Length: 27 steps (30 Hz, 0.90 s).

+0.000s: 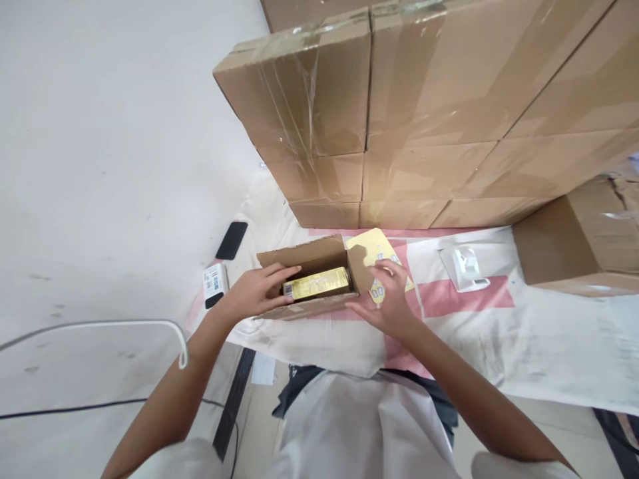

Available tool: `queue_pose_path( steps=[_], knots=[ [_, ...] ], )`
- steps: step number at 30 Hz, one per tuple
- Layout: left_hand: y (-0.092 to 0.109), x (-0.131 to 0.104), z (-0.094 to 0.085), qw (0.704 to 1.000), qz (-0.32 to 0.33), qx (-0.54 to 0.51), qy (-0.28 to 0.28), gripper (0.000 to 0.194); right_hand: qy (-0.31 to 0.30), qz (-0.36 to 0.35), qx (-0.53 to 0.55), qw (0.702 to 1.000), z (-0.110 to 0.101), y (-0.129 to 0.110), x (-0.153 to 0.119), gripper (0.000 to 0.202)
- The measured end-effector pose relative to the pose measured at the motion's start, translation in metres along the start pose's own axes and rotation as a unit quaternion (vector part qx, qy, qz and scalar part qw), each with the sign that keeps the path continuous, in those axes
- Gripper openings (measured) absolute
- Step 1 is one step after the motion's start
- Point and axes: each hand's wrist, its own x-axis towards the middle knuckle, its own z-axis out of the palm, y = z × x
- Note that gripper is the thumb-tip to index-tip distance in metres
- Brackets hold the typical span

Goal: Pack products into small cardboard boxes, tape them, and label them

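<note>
Yellow carton (317, 285), one: is lying inside an open cardboard box (299, 253), its long axis running left to right, barcoded end pointing left, beside the left hand (255, 290), whose thumb and fingers are standing apart; right hand (392, 303): is hovering around the right flap (360, 267), digits apart, contact unclear

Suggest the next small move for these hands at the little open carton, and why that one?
I'd probably have the right hand fold the right-hand flap inward: the flap is open, that hand is right beside it, and the yellow box lies down inside the carton.
</note>
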Motion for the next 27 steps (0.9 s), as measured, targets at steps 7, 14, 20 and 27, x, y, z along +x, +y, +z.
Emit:
queue_pose_path(
  steps=[7,14,20,27],
  knots=[
    [-0.003,-0.024,0.000,0.996,0.036,0.074,-0.027,0.038,-0.223,-0.011,0.077,0.972,0.013,0.020,0.007,0.051],
    [-0.013,-0.031,0.023,0.985,0.043,-0.097,0.136,0.048,-0.183,0.031,0.082,0.979,0.025,0.012,0.004,0.033],
    [0.002,-0.050,0.052,0.956,-0.026,-0.183,0.228,0.062,-0.053,0.334,0.184,0.923,0.038,-0.004,0.000,0.068],
    [0.018,-0.040,0.046,0.955,-0.197,-0.093,0.203,0.094,-0.012,0.400,0.226,0.888,0.047,-0.015,-0.002,0.070]
  ],
)
